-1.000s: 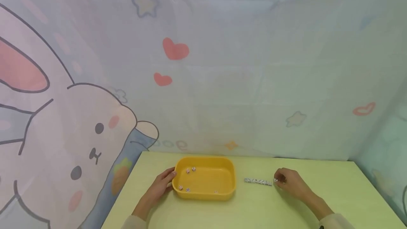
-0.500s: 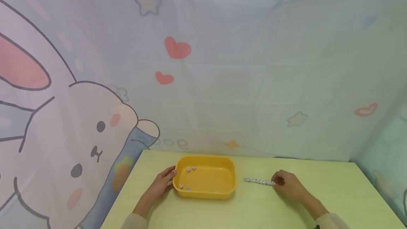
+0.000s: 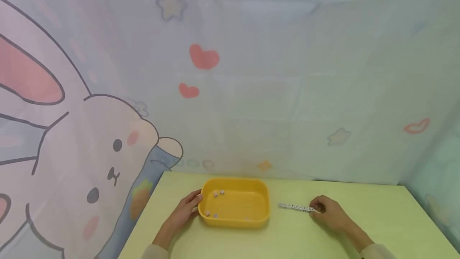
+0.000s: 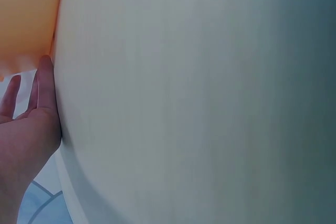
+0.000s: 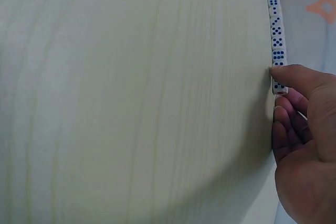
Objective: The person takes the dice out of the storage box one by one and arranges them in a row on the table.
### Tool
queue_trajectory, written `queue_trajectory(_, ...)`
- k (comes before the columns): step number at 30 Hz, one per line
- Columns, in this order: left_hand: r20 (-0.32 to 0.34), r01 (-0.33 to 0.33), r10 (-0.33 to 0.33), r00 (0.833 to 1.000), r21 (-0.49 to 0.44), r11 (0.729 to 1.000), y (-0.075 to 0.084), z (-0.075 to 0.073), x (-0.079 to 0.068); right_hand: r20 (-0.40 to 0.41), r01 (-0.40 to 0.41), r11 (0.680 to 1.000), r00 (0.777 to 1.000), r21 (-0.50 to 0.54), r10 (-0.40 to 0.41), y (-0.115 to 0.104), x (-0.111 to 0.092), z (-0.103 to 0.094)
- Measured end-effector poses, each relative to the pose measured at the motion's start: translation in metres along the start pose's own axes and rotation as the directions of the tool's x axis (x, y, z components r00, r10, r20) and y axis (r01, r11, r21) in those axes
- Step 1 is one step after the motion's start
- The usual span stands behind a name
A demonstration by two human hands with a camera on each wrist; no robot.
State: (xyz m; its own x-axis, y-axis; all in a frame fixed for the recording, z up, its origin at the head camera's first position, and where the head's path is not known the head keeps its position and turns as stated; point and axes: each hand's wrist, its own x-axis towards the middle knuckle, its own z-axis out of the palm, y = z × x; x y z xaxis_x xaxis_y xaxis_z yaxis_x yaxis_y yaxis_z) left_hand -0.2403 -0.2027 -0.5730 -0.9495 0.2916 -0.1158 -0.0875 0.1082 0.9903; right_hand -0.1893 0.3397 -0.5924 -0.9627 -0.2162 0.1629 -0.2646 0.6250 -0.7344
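Observation:
A yellow plastic tray (image 3: 235, 224) sits left of centre in the head view, with several small white dice (image 3: 215, 194) scattered inside. My left hand (image 3: 183, 212) rests against its left end, fingers fairly straight and tips at the wall; the left wrist view shows them at the orange-looking tray (image 4: 29, 22). To the right of the tray, white dice stand end to end in a straight row (image 3: 294, 207). My right hand (image 3: 328, 212) pinches the die at the row's right end (image 5: 280, 88). Its thumb (image 5: 299, 77) lies across the near side there, partly covering the dice.
The pale yellow-green table (image 3: 287, 243) runs back to a printed cloth (image 3: 251, 131) with a rabbit, hearts and stars. Another cloth panel (image 3: 443, 187) hangs at the right edge.
One second ago a small gap stood between the row and the die in my right hand. That die has moved left against the row's end. The left hand and tray keep their places.

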Motion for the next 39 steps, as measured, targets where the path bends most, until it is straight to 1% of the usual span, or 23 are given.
queue_trajectory(4,-0.016,-0.01,0.01,1.0,-0.007,1.0,0.002,0.001,0.002,-0.001,-0.01,1.0,1.0,-0.024,0.01,-0.001,0.003,-0.003)
queue_trajectory(6,-0.017,-0.003,0.003,1.0,-0.014,1.0,0.001,0.001,0.002,-0.016,-0.013,1.0,1.0,-0.024,0.013,-0.002,0.003,-0.003)
queue_trajectory(8,-0.015,-0.005,0.005,1.0,-0.016,1.0,0.0,0.0,0.003,-0.046,-0.008,1.0,0.999,-0.008,0.007,-0.009,0.005,-0.003)
queue_trajectory(9,-0.017,-0.007,0.007,1.0,-0.014,1.0,-0.001,0.0,0.003,-0.066,-0.007,1.0,0.998,0.0,0.007,-0.014,0.006,-0.002)
queue_trajectory(11,-0.023,-0.008,0.007,1.0,-0.017,1.0,0.001,0.0,0.005,-0.11,0.026,1.0,0.994,0.011,-0.024,-0.03,0.012,0.0)
queue_trajectory(13,-0.026,-0.008,0.008,1.0,-0.023,1.0,0.002,0.0,0.006,-0.135,0.077,0.997,0.988,0.02,-0.073,-0.051,0.021,0.006)
queue_trajectory(15,-0.029,-0.004,0.004,1.0,-0.029,1.0,0.001,0.002,0.006,-0.131,0.145,0.989,0.982,0.031,-0.14,-0.075,0.032,0.014)
queue_trajectory(17,-0.024,0.005,-0.007,1.0,-0.043,0.999,0.001,0.004,0.005,-0.1,0.214,0.975,0.973,0.054,-0.208,-0.098,0.043,0.026)
queue_trajectory(20,-0.023,0.007,-0.008,1.0,-0.045,0.999,0.0,0.007,0.004,-0.013,0.302,0.951,0.953,0.07,-0.302,-0.129,0.059,0.046)
queue_trajectory(22,-0.021,0.005,-0.006,1.0,-0.045,0.999,0.002,0.009,0.003,0.056,0.35,0.935,0.934,0.058,-0.353,-0.144,0.07,0.059)
queue_trajectory(24,-0.018,0.003,-0.003,1.0,-0.043,0.999,0.003,0.009,0.003,0.129,0.377,0.925,0.917,0.035,-0.379,-0.153,0.079,0.07)
queue_trajectory(28,-0.015,0.007,-0.008,1.0,-0.045,0.999,0.005,0.008,0.003,0.249,0.381,0.925,0.895,0.001,-0.369,-0.161,0.096,0.089)
queue_trajectory(29,-0.016,0.008,-0.008,1.0,-0.042,0.999,0.005,0.008,0.004,0.271,0.38,0.925,0.892,-0.012,-0.363,-0.161,0.099,0.093)
queue_trajectory(32,-0.027,0.018,-0.019,0.999,-0.035,0.999,0.005,0.008,0.004,0.33,0.4,0.916,0.871,-0.045,-0.364,-0.161,0.104,0.101)
queue_trajectory(35,-0.029,0.023,-0.024,0.999,-0.029,0.999,0.004,0.007,0.004,0.363,0.43,0.899,0.853,-0.086,-0.374,-0.158,0.104,0.108)
queue_trajectory(39,-0.009,0.016,-0.016,1.0,-0.027,1.0,0.004,0.007,0.003,0.372,0.459,0.876,0.846,-0.146,-0.382,-0.153,0.101,0.116)
